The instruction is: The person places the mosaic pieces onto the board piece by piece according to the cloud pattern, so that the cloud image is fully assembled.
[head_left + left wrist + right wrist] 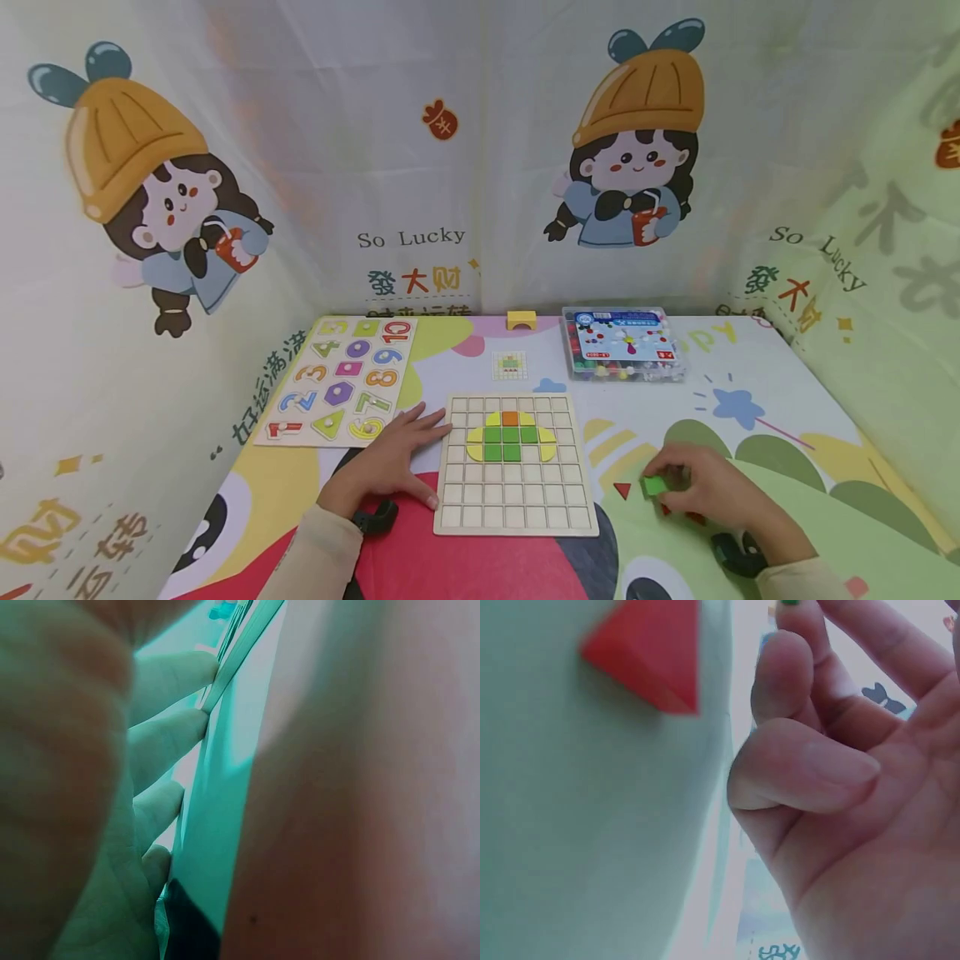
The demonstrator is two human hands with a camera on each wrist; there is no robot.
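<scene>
A wooden grid board (517,492) lies on the patterned table mat in the head view. Green squares (512,434), an orange square (510,418) and yellow curved pieces (474,444) fill some of its upper cells. My left hand (397,454) is spread, thumb and fingertips at the board's left edge; the left wrist view shows those fingers (169,754) extended. To the board's right, my right hand (701,483) pinches a green square block (654,487) just above the mat. Red triangle pieces (622,490) lie nearby, some partly under that hand; one red piece (652,656) shows in the right wrist view.
A number-and-shape puzzle board (337,383) lies at the left. Behind the grid board sit a small pattern card (510,365), a yellow arch block (522,320) and a clear plastic box (624,343) of colored pieces. Printed cloth walls (525,183) enclose the table.
</scene>
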